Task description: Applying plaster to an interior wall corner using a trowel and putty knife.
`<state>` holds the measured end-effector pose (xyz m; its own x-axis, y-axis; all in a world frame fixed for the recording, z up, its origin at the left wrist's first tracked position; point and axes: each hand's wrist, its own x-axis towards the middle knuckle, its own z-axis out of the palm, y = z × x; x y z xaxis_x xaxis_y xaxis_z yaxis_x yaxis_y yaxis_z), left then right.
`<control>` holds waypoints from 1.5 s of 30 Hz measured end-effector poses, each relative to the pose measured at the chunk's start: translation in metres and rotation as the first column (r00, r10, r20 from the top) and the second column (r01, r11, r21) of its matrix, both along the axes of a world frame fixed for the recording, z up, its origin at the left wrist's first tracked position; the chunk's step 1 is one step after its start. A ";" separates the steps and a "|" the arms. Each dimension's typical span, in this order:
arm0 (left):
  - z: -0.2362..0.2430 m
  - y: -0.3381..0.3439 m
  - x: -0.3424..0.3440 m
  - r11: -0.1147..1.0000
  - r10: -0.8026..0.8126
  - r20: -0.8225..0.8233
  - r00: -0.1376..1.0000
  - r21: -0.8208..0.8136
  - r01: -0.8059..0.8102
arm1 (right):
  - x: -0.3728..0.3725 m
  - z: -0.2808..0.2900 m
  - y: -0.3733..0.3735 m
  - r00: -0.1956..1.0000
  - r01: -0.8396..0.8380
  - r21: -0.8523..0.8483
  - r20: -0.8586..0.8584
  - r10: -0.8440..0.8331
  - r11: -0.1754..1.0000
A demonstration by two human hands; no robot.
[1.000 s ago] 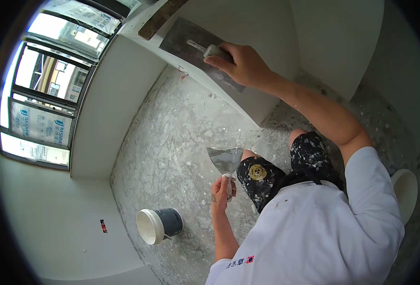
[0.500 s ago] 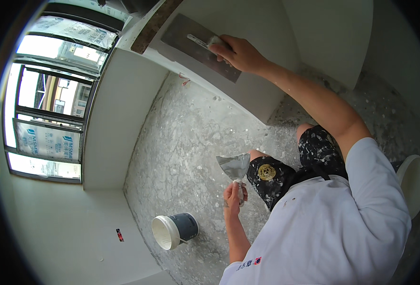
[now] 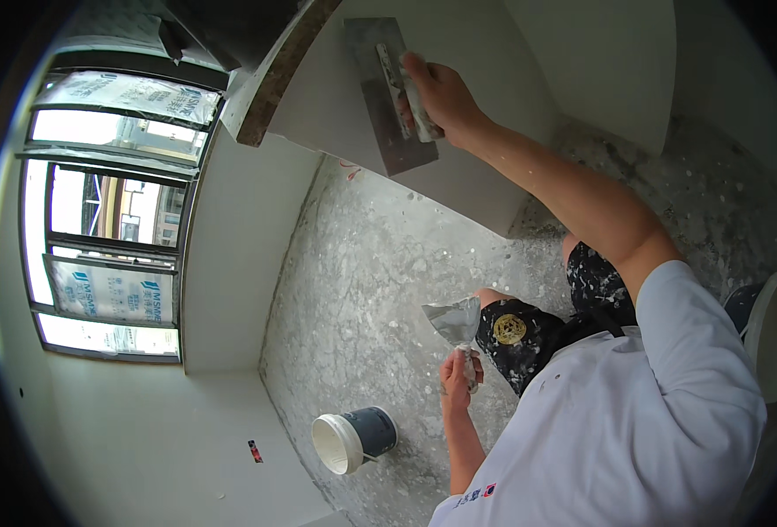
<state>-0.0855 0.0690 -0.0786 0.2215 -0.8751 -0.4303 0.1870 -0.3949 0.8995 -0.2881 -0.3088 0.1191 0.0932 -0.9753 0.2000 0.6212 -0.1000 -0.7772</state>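
Far L, 9–10 o'clock, there's a dark-framed window [image 3: 120, 241] w/ plastic film over some panes. Grey bucket w/ white rim [image 3: 355, 439] is on the splattered concrete floor [image 3: 336, 290] just past 6, mouth facing approx 8. At 12, my steel finishing trowel [image 3: 375, 101] is flat-side along the pale wall section [image 3: 494, 79], long blade tilted, lower end by the wall's bottom edge; can't tell if it's touching. R hand [image 3: 445, 98], just rt of 12, is wrapped tight round its handle. Putty knife [image 3: 455, 321] is near centre, toward 4–5, blade up w/ grey stuff on it, L hand [image 3: 455, 384] closed on the handle below, at 5. Hands well apart. My paint-spotted black shorts [image 3: 524, 342] are rt beside the knife, approx 4; 2nd bucket [image 3: 770, 334] far R, just past 3.
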 end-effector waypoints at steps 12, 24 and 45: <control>-0.019 0.011 0.001 0.988 0.153 -0.115 0.982 0.030 -0.150 | 0.136 0.018 0.113 0.994 -0.086 -0.054 -0.079 0.082 0.995; -0.004 0.021 0.018 0.984 -0.039 -0.339 0.940 -0.176 -0.022 | -0.035 -0.073 0.137 0.841 -0.523 0.031 -0.142 0.522 0.852; 0.048 -0.152 -0.192 0.578 -0.813 -0.336 0.476 -0.364 0.730 | -0.609 -0.016 0.497 -0.400 0.667 0.146 -0.757 0.517 0.730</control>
